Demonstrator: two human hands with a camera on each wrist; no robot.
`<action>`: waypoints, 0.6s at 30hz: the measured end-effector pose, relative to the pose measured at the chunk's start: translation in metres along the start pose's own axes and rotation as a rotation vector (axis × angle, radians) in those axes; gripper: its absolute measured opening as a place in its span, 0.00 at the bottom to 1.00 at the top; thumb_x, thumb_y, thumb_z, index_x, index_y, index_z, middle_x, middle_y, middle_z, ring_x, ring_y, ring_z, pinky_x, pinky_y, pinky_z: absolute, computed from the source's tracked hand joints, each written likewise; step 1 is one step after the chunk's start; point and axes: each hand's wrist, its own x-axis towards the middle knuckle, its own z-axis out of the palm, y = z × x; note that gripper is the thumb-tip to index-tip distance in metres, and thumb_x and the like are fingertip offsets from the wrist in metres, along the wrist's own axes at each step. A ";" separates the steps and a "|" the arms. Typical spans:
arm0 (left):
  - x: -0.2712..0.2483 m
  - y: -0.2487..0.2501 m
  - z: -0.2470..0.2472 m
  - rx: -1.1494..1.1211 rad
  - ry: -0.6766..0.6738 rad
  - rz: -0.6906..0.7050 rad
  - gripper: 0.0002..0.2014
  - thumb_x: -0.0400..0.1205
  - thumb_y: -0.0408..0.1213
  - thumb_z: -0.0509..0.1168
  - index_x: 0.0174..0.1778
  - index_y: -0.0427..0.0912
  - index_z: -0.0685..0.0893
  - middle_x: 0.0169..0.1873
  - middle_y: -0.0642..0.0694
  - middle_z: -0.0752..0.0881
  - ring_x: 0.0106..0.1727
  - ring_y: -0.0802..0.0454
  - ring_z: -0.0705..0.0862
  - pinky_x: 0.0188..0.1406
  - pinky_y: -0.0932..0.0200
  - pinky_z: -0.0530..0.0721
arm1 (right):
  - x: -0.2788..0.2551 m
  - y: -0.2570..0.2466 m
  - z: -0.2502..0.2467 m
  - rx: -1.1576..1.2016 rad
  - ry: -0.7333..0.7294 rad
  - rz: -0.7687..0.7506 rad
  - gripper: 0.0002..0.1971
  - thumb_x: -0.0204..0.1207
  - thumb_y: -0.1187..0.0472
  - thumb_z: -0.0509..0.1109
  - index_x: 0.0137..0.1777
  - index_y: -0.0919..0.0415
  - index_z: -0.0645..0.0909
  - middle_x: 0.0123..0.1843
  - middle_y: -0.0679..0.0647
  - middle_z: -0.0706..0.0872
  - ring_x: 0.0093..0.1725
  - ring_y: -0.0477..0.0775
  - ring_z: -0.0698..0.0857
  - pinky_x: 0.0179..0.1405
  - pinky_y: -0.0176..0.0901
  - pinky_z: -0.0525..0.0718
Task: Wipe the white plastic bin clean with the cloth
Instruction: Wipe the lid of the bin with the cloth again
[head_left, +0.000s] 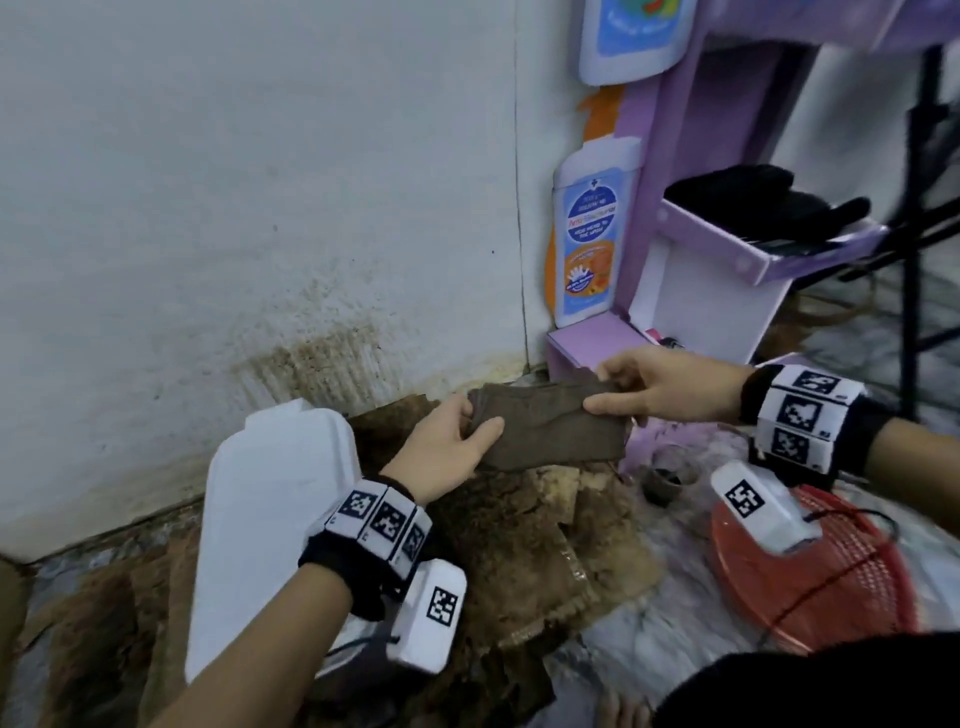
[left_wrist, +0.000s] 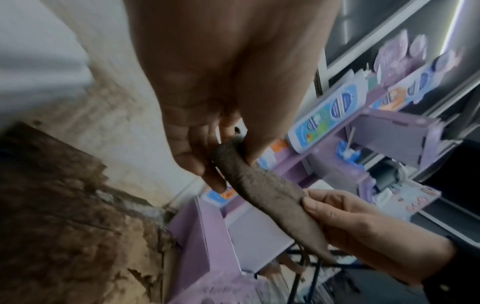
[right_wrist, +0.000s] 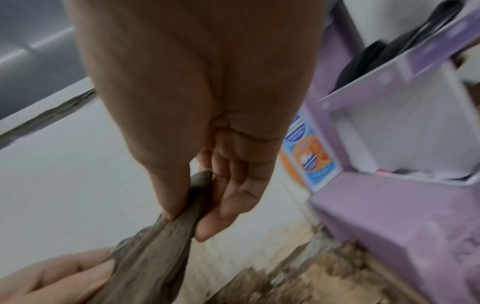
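Observation:
A folded brown cloth (head_left: 550, 426) is stretched in the air between both hands, above the floor near the wall corner. My left hand (head_left: 478, 423) pinches its left end, thumb on top. My right hand (head_left: 602, 389) pinches the right end between thumb and fingers. The left wrist view shows the cloth (left_wrist: 259, 191) edge-on, running from my left hand (left_wrist: 226, 162) to my right hand (left_wrist: 350, 222). In the right wrist view my right hand (right_wrist: 192, 216) pinches the cloth (right_wrist: 155, 257). The white plastic bin (head_left: 270, 519) lies on the floor to the left, under my left forearm, untouched.
Soggy brown cardboard (head_left: 519, 545) covers the floor below the cloth, by a stained white wall (head_left: 311, 353). A purple display stand (head_left: 691, 291) with a black item (head_left: 769, 202) on its shelf stands at the right. A red mesh basket (head_left: 810, 566) and a small dark cup (head_left: 662, 486) sit lower right.

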 end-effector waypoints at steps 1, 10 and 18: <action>0.013 0.009 0.019 -0.022 -0.024 0.024 0.23 0.81 0.64 0.62 0.57 0.47 0.78 0.54 0.44 0.87 0.56 0.44 0.88 0.60 0.35 0.87 | -0.011 0.021 -0.012 0.040 -0.002 0.029 0.15 0.80 0.47 0.73 0.40 0.59 0.81 0.30 0.50 0.85 0.30 0.49 0.82 0.36 0.46 0.80; 0.117 0.022 0.238 0.085 -0.383 -0.037 0.12 0.88 0.45 0.64 0.49 0.43 0.70 0.36 0.52 0.74 0.36 0.60 0.74 0.30 0.73 0.72 | -0.098 0.241 0.023 0.294 0.109 0.397 0.14 0.78 0.47 0.73 0.42 0.58 0.83 0.32 0.52 0.83 0.33 0.47 0.81 0.36 0.42 0.76; 0.168 -0.051 0.371 0.098 -0.480 -0.217 0.13 0.84 0.47 0.68 0.55 0.46 0.73 0.58 0.38 0.87 0.61 0.40 0.86 0.66 0.45 0.83 | -0.116 0.368 0.142 0.504 0.331 0.673 0.07 0.81 0.53 0.73 0.54 0.55 0.86 0.49 0.50 0.91 0.51 0.50 0.89 0.48 0.39 0.86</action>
